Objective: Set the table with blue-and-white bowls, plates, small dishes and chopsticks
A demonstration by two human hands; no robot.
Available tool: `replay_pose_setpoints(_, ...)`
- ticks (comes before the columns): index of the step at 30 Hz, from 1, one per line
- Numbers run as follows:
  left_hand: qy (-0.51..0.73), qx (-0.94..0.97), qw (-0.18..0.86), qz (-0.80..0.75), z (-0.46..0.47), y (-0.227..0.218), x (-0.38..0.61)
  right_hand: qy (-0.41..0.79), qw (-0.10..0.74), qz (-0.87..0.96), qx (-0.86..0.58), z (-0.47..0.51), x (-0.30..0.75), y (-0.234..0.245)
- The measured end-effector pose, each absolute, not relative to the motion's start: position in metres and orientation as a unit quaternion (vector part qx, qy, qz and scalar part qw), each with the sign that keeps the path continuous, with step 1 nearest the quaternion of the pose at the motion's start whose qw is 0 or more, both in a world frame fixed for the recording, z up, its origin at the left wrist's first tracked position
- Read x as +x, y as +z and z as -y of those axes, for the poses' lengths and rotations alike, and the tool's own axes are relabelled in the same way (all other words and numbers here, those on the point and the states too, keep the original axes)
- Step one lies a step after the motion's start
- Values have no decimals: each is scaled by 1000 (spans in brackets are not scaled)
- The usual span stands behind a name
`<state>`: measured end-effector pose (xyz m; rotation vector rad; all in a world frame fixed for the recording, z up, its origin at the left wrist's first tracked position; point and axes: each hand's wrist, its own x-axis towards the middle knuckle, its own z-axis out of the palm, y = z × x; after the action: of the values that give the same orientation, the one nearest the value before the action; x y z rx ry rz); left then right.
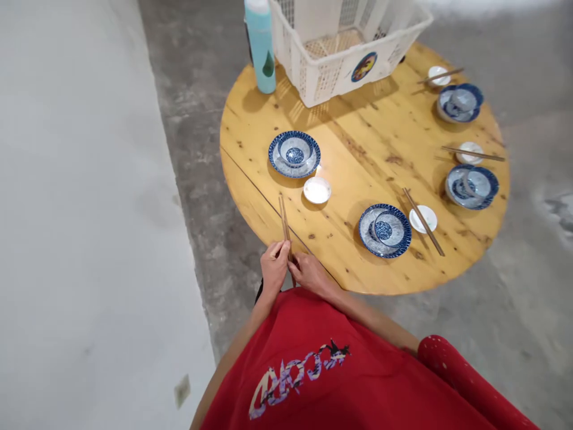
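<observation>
Both hands are close together at the near edge of the round wooden table, on a pair of brown chopsticks. My left hand pinches the chopsticks near their middle. My right hand is closed around their lower part, just beside the left. The far ends of the chopsticks point away over the tabletop. Beyond them sits a small white dish, with nothing laid across it. Behind that dish, a blue-and-white bowl rests on a matching blue-rimmed plate.
A white plastic crate and a light-blue bottle stand at the back. Right of my hands is a bowl on a plate, with chopsticks across a dish. Two similar settings line the right edge. A white wall rises at left.
</observation>
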<state>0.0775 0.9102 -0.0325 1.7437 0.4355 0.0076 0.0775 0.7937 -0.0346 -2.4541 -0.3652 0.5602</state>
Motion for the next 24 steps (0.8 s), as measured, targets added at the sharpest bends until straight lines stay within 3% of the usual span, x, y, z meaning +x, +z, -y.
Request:
replay_pose_setpoints(11,-72,770,632,-47,-991,-30,141,171,300,-20,-938,-883,105,-15)
replay_pose_setpoints(24,-97,774,626,-13,-987,-30,169,174,300,-36,-937,-878,128,-12)
